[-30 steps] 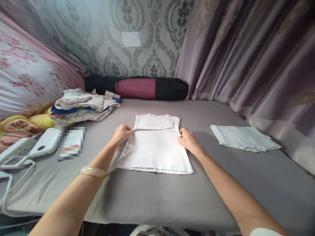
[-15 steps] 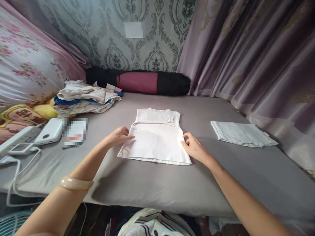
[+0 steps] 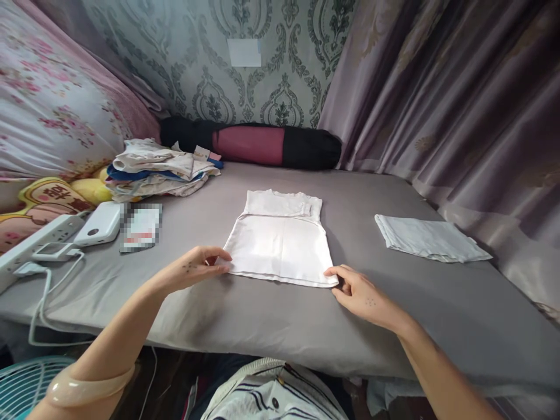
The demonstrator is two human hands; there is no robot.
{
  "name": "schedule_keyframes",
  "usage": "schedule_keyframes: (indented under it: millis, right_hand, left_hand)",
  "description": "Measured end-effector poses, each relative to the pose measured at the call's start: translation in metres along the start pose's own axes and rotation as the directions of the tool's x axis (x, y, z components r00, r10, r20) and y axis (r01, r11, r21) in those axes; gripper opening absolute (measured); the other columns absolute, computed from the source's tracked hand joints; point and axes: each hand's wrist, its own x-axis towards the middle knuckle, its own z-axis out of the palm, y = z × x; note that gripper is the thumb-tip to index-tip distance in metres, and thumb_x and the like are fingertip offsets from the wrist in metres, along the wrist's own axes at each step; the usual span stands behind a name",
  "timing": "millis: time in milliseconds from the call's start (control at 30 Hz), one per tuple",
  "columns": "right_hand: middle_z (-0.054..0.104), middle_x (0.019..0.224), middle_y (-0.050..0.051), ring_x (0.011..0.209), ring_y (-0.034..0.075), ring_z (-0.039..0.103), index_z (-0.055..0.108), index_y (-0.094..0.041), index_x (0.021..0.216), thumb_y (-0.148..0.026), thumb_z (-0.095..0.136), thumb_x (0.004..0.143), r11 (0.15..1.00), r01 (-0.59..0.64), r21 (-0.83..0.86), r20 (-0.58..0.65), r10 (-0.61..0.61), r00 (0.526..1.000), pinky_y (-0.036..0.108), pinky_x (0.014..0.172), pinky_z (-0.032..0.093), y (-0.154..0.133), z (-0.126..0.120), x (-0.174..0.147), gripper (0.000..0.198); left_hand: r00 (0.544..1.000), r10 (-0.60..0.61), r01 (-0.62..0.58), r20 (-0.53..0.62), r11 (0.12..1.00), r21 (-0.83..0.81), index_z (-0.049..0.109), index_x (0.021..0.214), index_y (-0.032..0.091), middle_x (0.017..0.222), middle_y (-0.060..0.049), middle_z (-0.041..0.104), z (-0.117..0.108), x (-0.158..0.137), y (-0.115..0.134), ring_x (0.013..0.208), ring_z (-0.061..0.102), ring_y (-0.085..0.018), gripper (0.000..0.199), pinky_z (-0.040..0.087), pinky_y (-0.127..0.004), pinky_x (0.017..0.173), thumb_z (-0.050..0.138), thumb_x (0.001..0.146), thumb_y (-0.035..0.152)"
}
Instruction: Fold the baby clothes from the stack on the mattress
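Note:
A white long-sleeved shirt [image 3: 280, 245] lies flat on the grey bed sheet [image 3: 280, 324], its sleeves folded across the upper part and its hem toward me. My left hand [image 3: 199, 268] pinches the hem's left corner between thumb and fingers. At the right corner of the hem, my right hand [image 3: 356, 289] has the cloth between thumb and forefinger. A pale bangle [image 3: 90, 388] sits on my left forearm.
A folded pale garment [image 3: 431, 239] lies to the right. Rumpled clothes [image 3: 161, 166] are piled at the back left, near a power strip [image 3: 39, 245], a white power bank [image 3: 98, 224] and cables. A black and maroon roll bag [image 3: 249, 144] rests against the wall.
Both hands have moved from the shirt's sides down toward me to the two hem corners. The view has shifted slightly; the shirt stays flat with its sleeves folded in.

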Motion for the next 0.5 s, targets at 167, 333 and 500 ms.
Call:
schedule_keyframes:
  millis: [167,333,500]
  right_hand:
    - [0.063,0.093,0.001,0.064,0.013,0.055,0.063,-0.027,0.107,-0.022,0.043,0.085,0.998,0.039,-0.046,-0.057,-0.041,0.998,0.026,0.063,0.044,0.004,0.004,0.002,0.030]
    - [0.065,0.096,0.000,0.075,0.015,0.060,0.063,-0.028,0.099,-0.021,0.045,0.086,0.996,0.038,-0.082,-0.150,-0.051,0.987,0.028,0.071,0.046,0.003,0.006,0.008,0.024]
    - [0.065,0.093,0.002,0.071,0.016,0.060,0.065,-0.028,0.097,-0.023,0.046,0.088,0.997,0.052,-0.062,-0.227,-0.065,0.972,0.028,0.071,0.048,-0.003,-0.001,0.010,0.022]
  left_hand:
    - [1.000,0.014,-0.014,0.004,0.996,-0.083,0.066,0.110,0.024,0.073,0.000,0.055,0.000,-0.005,-0.002,0.065,0.047,-0.016,0.052,0.037,-0.024,0.058,0.063,0.072,0.059]
    - [0.989,0.031,-0.033,-0.141,0.999,-0.016,0.065,0.107,0.024,0.067,0.001,0.049,0.001,-0.005,0.009,0.062,0.043,-0.015,0.046,0.037,-0.026,0.058,0.056,0.072,0.054]
    - [0.948,0.147,-0.111,-0.284,0.984,0.136,0.068,0.092,0.025,0.081,-0.005,0.058,0.001,0.001,0.017,0.070,0.051,-0.019,0.032,0.043,-0.030,0.067,0.049,0.076,0.044]
